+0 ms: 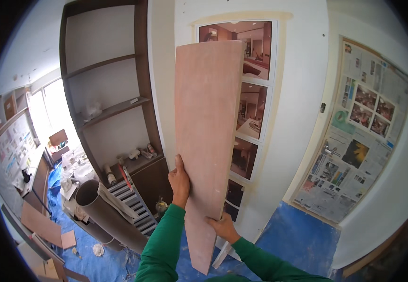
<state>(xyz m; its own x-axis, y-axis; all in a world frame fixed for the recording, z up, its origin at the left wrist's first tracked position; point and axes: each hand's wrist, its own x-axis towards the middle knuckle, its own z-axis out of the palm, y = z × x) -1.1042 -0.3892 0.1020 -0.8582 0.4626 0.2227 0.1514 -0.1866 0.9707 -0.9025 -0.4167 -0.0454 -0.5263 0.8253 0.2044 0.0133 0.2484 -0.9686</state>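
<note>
A long reddish-brown wooden board (207,117) stands nearly upright in front of me, its lower end narrower in view and close above the floor. My left hand (180,184) is closed on its left edge, thumb pointing up along the face. Lower down, my right hand (224,227) grips the right edge, with the thumb on the front face. The fingers behind the board are hidden. Whether its bottom end touches the floor, I cannot tell. Both forearms wear green sleeves.
Behind the board, photo sheets (251,110) are on a white wall panel. A dark shelf unit (140,47) stands left, with a metal ladder (131,207) and a large brown roll (105,209) before it. Newspaper covers a door (333,160) at right. Blue sheeting (291,239) covers the floor.
</note>
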